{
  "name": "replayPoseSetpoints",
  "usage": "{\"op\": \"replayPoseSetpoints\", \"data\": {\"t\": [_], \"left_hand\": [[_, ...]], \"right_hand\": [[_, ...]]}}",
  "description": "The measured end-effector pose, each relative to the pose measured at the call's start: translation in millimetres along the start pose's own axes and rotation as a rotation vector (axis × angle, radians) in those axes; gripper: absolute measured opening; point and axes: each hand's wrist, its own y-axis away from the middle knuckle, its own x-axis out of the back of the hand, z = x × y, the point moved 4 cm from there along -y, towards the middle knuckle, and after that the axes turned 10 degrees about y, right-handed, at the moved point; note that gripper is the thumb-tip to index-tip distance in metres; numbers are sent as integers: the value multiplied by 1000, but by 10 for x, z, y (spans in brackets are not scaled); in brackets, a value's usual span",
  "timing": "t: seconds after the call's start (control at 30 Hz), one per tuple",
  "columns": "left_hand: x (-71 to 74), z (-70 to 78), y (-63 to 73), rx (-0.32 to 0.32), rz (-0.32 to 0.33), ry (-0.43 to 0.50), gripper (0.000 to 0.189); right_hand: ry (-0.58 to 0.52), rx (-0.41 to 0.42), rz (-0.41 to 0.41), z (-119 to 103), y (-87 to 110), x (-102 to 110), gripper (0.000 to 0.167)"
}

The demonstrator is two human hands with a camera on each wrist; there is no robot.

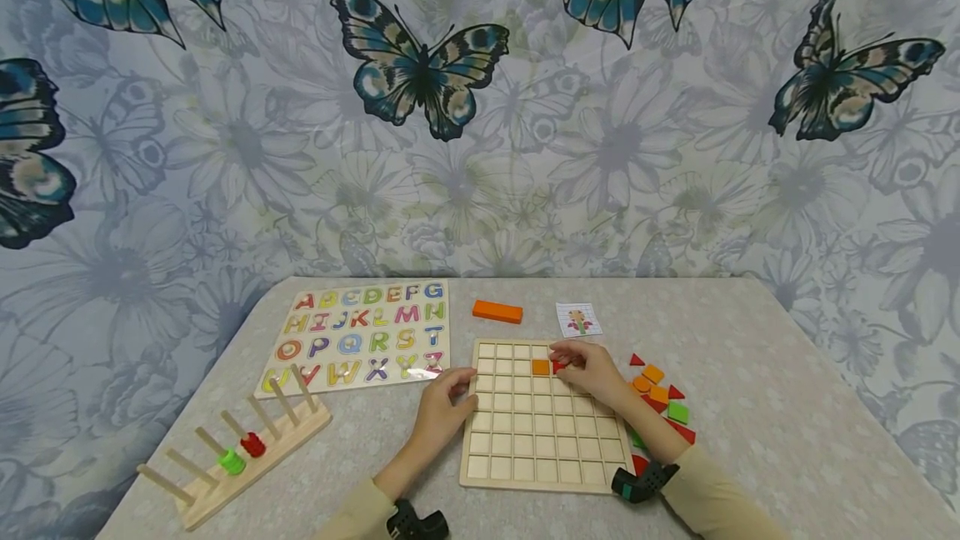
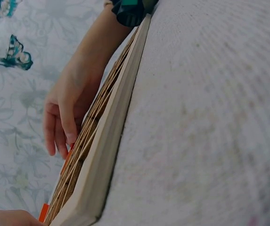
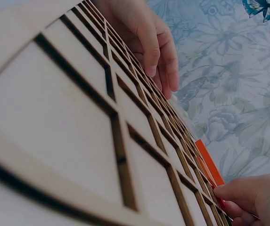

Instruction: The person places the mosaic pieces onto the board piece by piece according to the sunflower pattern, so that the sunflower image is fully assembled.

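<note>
A wooden grid board (image 1: 513,467) lies on the table between the hands. My left hand (image 1: 437,408) rests its fingertips and thumb against the board's left edge, with the fingers loosely bent. At the far right of the grid, my right hand (image 1: 592,371) pinches a red piece (image 1: 558,366) low over a cell, its shape partly hidden by the fingers. Just left of it, an orange square (image 1: 540,367) sits in a cell. In the right wrist view, the right thumb and fingers (image 3: 241,190) close in at the board's far side.
Loose red, orange and green pieces (image 1: 678,412) lie right of the board, partly behind the right forearm. Behind the board are a picture card (image 1: 578,320) and an orange block (image 1: 497,312). An alphabet board (image 1: 322,348) and a peg stand (image 1: 258,473) are at left.
</note>
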Motion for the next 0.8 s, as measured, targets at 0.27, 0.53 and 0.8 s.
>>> {"op": "replayPoseSetpoints", "data": {"t": [0.27,0.53,0.8], "left_hand": [[10,9,-2,-22,3,4,35],[0,19,5,-40,-3,33,35],[4,2,11,-42,0,15,34]], "right_hand": [[19,2,7,-20,-1,11,36],[71,17,37,-33,23,129,35],[118,1,115,76,121,378,34]]}}
